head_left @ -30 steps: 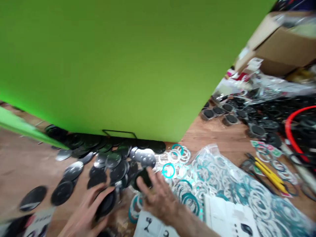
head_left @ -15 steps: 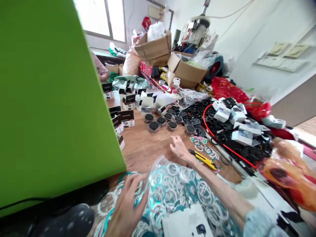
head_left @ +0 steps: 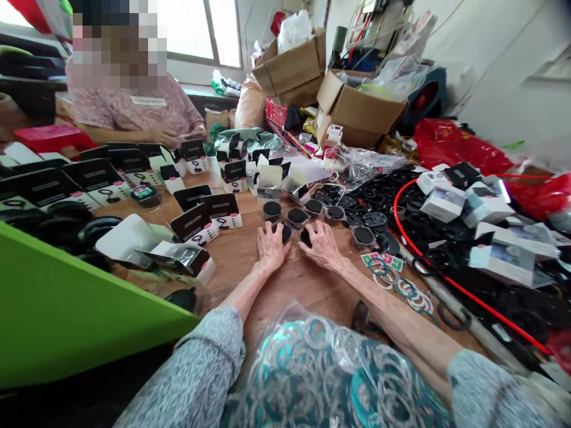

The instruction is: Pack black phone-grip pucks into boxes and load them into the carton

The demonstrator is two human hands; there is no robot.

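Note:
Both hands reach forward over the wooden table [head_left: 285,285]. Under the fingers of my left hand [head_left: 272,245] lies a round black piece [head_left: 281,232] in clear packaging, its fingers curved around it. My right hand [head_left: 322,242] rests its fingers on another black piece [head_left: 306,238] in the same way. Several like pieces lie just beyond, among them one [head_left: 272,209] behind my left hand and one [head_left: 363,235] right of my right hand. Near me is a clear bag of white and teal rings [head_left: 321,368].
Open black-and-white boxes [head_left: 223,211] stand at the left, above a green panel [head_left: 66,321]. Black parts [head_left: 441,238], a red hoop [head_left: 398,220] and white boxes [head_left: 444,199] fill the right. Loose rings [head_left: 405,288] lie beside my right forearm. A person [head_left: 134,113] sits across the table.
My left hand has left the bag of rings and moved forward to a black piece. My right hand has moved up onto another. The view has turned left, and the green panel covers less.

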